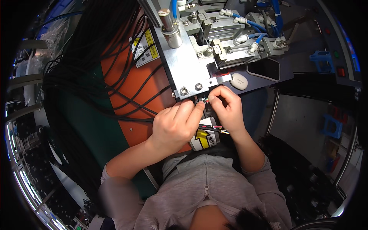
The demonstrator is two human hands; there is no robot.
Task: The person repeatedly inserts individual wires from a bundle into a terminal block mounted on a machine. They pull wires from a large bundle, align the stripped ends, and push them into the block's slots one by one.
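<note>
Head view: looks down on two bare hands working at the lower edge of a metal machine.
Left hand (174,128): its grip is closed, thumb and forefinger pinching a thin black cable (138,119) right at the tip, just under the grey metal plate (184,65).
Right hand (227,105): curled into a pinch on the same cable end, its fingertips (212,96) almost touching the left hand's; the small coloured wire ends (206,100) show between the two hands.
Cable: runs from the hands leftward across the orange mat (126,76) and joins a thick bundle of black cables (88,57) lying over the orange and green surface of the bench.
Second wire ends: red and yellow tips (220,130) lie below the right hand, over a sticker with a yellow arrow (203,138).
Machine: two bolts (191,89) sit at the plate's lower edge; blue air hoses (257,27) and white fittings cross its top.
Other: a white oval pad (239,81) lies just right of the plate.
</note>
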